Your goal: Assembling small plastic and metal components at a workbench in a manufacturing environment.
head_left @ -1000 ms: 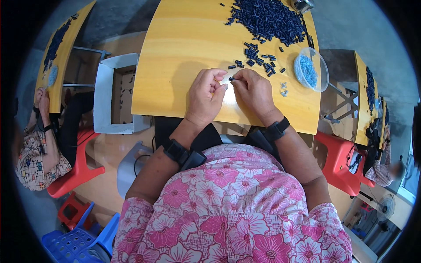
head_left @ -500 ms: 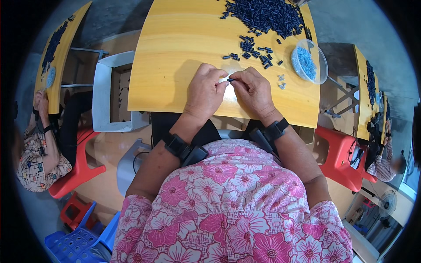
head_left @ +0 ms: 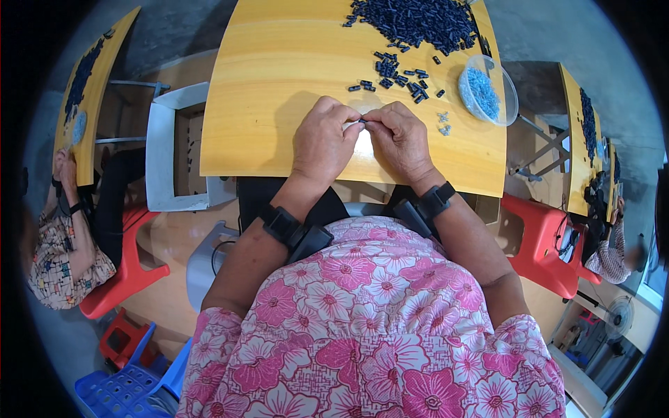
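Over the near part of the yellow table (head_left: 258, 83), my left hand (head_left: 325, 139) and my right hand (head_left: 399, 139) meet fingertip to fingertip. Both are closed in a pinch on one small black plastic piece (head_left: 362, 120), mostly hidden by the fingers. Beyond them lies a loose cluster of black pieces (head_left: 387, 67), with a large heap of black pieces (head_left: 418, 24) at the far edge. To the right of my right hand are a few small clear pieces (head_left: 444, 124). A clear round tub (head_left: 512, 104) holds many small light-blue pieces (head_left: 481, 93).
Left of the table stands an open white-grey box (head_left: 164, 150) with a few dark pieces inside. A red stool (head_left: 536, 244) is at the right. People work at tables on both sides, one in a patterned shirt (head_left: 73, 261) at the left. Blue plastic baskets (head_left: 125, 390) sit lower left.
The view has shifted slightly, so the table and its pieces sit a little higher. My fingertips have drawn closer around the black piece, which shows less.
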A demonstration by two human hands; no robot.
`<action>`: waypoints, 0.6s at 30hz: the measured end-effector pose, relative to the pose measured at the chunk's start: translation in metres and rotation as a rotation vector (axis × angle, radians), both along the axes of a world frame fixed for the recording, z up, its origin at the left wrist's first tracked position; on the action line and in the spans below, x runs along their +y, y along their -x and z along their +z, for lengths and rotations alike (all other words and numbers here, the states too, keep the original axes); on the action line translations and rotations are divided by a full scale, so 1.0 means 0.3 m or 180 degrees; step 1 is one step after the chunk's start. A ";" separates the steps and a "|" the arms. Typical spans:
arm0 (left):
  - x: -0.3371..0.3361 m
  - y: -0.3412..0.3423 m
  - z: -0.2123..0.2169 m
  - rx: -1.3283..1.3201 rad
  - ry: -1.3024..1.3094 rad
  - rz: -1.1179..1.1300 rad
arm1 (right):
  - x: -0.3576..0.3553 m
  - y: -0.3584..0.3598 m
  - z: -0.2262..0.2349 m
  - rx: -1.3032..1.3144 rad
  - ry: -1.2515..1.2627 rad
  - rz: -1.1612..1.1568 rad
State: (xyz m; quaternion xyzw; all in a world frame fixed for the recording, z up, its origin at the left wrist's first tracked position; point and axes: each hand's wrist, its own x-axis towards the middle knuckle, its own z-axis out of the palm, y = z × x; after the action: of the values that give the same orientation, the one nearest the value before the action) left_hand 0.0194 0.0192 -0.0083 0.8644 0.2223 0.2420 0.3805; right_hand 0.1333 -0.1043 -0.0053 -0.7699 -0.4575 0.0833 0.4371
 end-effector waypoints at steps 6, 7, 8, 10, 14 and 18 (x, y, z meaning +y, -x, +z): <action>0.000 -0.008 0.012 0.0112 -0.0142 0.0048 | -0.003 -0.002 0.001 0.0181 -0.0115 -0.0026; -0.001 -0.010 0.024 0.0140 -0.0304 -0.0007 | -0.005 -0.005 0.000 0.0251 -0.0111 -0.0023; -0.001 -0.012 0.031 0.0167 -0.0466 -0.0062 | -0.007 -0.005 -0.001 0.0248 -0.0115 -0.0030; -0.001 -0.016 0.035 0.0279 -0.0481 -0.0094 | -0.010 -0.004 -0.003 0.0865 -0.0008 -0.0163; 0.007 -0.012 0.025 0.0161 -0.0361 -0.0200 | -0.016 -0.005 -0.025 0.1525 -0.0413 -0.0293; 0.022 -0.004 0.014 -0.0089 0.0189 -0.0231 | -0.022 -0.007 -0.012 0.1387 -0.0378 -0.0209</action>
State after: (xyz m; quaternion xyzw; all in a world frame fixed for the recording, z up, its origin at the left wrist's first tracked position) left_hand 0.0206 0.0259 -0.0041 0.8568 0.1925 0.2334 0.4175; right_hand 0.1355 -0.1107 -0.0089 -0.7211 -0.3311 0.2063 0.5726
